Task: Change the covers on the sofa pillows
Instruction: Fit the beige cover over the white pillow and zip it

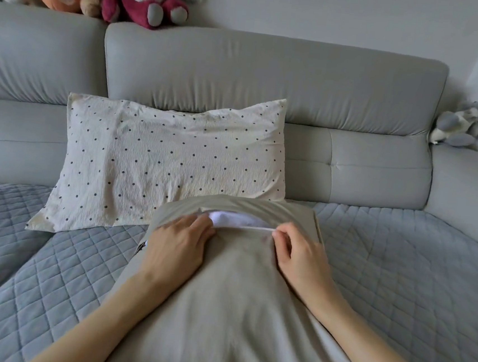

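No legible labels. Beige cover (238,297) at 6 o'clock, white insert (234,219) peeking at its opening. Left hand (177,248) flat, fingers relaxed; right hand (298,252) pinches the edge, probably a zipper. Dotted pillow (163,162) at 10 o'clock, partly overlapped.

Beige cover (237,312) smooth matt cloth; dotted pillow (169,162) crinkled; seat pad (48,264) quilted.
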Demonstrator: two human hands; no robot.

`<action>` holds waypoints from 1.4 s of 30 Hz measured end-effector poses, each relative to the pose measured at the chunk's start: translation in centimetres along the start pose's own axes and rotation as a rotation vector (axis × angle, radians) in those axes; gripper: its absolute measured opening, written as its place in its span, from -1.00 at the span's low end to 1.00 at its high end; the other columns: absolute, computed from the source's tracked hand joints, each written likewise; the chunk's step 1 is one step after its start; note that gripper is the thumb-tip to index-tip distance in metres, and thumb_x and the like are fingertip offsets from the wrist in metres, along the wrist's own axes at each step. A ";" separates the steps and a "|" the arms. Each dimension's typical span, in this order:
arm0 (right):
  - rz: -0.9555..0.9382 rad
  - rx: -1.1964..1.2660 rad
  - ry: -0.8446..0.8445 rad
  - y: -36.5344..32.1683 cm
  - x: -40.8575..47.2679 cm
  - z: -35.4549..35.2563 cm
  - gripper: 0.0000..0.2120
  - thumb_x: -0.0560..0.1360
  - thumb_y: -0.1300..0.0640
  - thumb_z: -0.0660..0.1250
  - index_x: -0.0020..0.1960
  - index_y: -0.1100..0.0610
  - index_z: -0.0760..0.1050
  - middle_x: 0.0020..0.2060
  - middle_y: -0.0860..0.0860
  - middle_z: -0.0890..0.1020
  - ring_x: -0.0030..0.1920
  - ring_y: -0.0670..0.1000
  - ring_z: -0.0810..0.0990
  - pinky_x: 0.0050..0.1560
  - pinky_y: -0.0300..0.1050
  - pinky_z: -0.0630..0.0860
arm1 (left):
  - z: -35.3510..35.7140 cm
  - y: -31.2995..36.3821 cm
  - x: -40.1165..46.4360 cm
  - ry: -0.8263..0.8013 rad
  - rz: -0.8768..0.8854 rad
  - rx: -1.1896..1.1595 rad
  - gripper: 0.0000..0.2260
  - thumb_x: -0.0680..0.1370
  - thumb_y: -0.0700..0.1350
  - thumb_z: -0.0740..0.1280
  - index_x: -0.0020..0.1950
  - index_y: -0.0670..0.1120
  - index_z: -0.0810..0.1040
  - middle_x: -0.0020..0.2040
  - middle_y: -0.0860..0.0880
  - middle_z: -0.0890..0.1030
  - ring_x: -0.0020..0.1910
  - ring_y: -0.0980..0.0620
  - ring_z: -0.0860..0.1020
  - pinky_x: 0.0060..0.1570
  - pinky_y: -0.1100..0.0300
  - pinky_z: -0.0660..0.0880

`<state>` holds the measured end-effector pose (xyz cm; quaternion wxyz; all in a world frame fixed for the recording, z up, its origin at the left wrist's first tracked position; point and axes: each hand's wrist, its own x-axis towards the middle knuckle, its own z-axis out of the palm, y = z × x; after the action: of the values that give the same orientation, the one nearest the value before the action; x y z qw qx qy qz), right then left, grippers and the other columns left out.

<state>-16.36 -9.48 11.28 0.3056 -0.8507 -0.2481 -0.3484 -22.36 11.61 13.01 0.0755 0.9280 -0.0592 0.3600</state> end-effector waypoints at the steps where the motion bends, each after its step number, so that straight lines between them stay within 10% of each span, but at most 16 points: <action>1: -0.097 -0.043 0.090 -0.2 0.1 -0.6 -0.75 0.50 0.10 0.17 -0.23 0.20 0.52 -0.38 0.04 0.60 -0.37 0.08 0.56 -0.33 -0.12 0.40 | -0.3 0.1 -0.1 0.069 0.037 0.001 -0.78 0.50 -0.02 0.17 -0.21 -0.09 0.53 -0.21 -0.07 0.59 -0.23 -0.14 0.54 -0.35 0.13 0.42; 7: -0.108 -0.037 -0.112 0.2 2.6 -0.5 -0.78 0.54 0.14 0.15 -0.19 0.19 0.49 0.01 0.14 0.61 0.08 0.19 0.55 0.05 -0.09 0.39 | 0.2 -2.5 2.2 -0.286 0.032 -0.287 -0.55 0.47 0.20 0.00 -0.04 -0.10 0.49 0.44 -0.11 0.30 0.47 -0.10 0.19 0.39 -0.08 0.19; 11: 0.139 0.071 -0.230 1.0 1.6 0.4 -0.72 0.57 0.02 0.15 -0.11 0.19 0.50 -0.28 0.10 0.61 -0.21 0.16 0.59 -0.26 -0.09 0.33 | 2.2 -1.9 2.2 -0.249 -0.049 -0.270 -0.52 0.46 0.19 -0.05 -0.04 -0.11 0.50 0.02 -0.04 0.59 0.01 -0.09 0.55 -0.01 0.10 0.40; 17: 0.080 -0.100 0.006 0.0 -1.1 1.3 -0.65 0.51 -0.04 0.11 -0.21 0.15 0.54 -0.46 0.06 0.60 -0.46 0.15 0.57 -0.53 -0.15 0.40 | 2.9 -0.4 -1.3 0.108 -0.055 -0.160 -0.76 0.53 -0.03 0.09 -0.18 -0.11 0.47 -0.43 -0.02 0.54 -0.41 0.03 0.49 -0.39 0.24 0.19; 22: 0.388 -0.072 -0.413 1.5 2.6 2.2 -0.64 0.59 0.06 0.12 -0.36 0.14 0.32 -0.15 0.22 0.61 -0.08 0.20 0.55 -0.22 -0.05 0.29 | 3.9 0.0 2.4 -0.306 -0.256 0.028 -0.78 0.60 0.03 0.08 0.07 -0.03 0.46 -0.07 -0.13 0.64 -0.04 -0.20 0.57 -0.22 0.09 0.35; 31: 0.262 0.181 -0.277 -1.4 1.8 -1.6 -0.81 0.56 0.14 0.24 0.06 0.16 0.60 0.01 0.03 0.64 0.04 0.01 0.57 -0.05 -0.35 0.36 | -1.5 -2.1 -0.7 -0.207 -0.159 -0.602 -0.69 0.50 0.09 0.23 0.14 -0.02 0.57 0.04 0.18 0.56 0.06 0.28 0.48 0.05 0.47 0.31; 37: -0.101 0.097 -0.324 -7.4 3.9 -1.2 -0.50 0.49 -0.13 0.08 0.27 0.09 0.52 0.30 0.05 0.49 0.39 0.07 0.35 0.37 -0.17 0.14 | -1.9 -5.8 -3.1 0.014 -0.473 -0.395 -0.89 0.49 -0.19 0.38 -0.08 0.02 0.61 -0.09 -0.01 0.54 -0.13 0.02 0.52 -0.03 0.19 0.42; 42: -0.226 -0.165 -0.655 -9.8 4.4 2.7 -0.57 0.57 -0.20 0.04 0.41 -0.16 0.29 0.49 -0.10 0.18 0.50 -0.04 0.01 0.46 0.05 -0.10 | -1.9 -6.4 -3.8 -0.263 -0.189 -0.324 -0.54 0.42 -0.20 0.04 0.20 -0.08 0.57 0.13 -0.05 0.60 0.10 0.00 0.49 0.06 0.30 0.31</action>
<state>-18.57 0.05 16.37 0.1000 -0.9063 -0.3964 -0.1077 -25.33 18.43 11.20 0.2486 0.9441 -0.0386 0.2131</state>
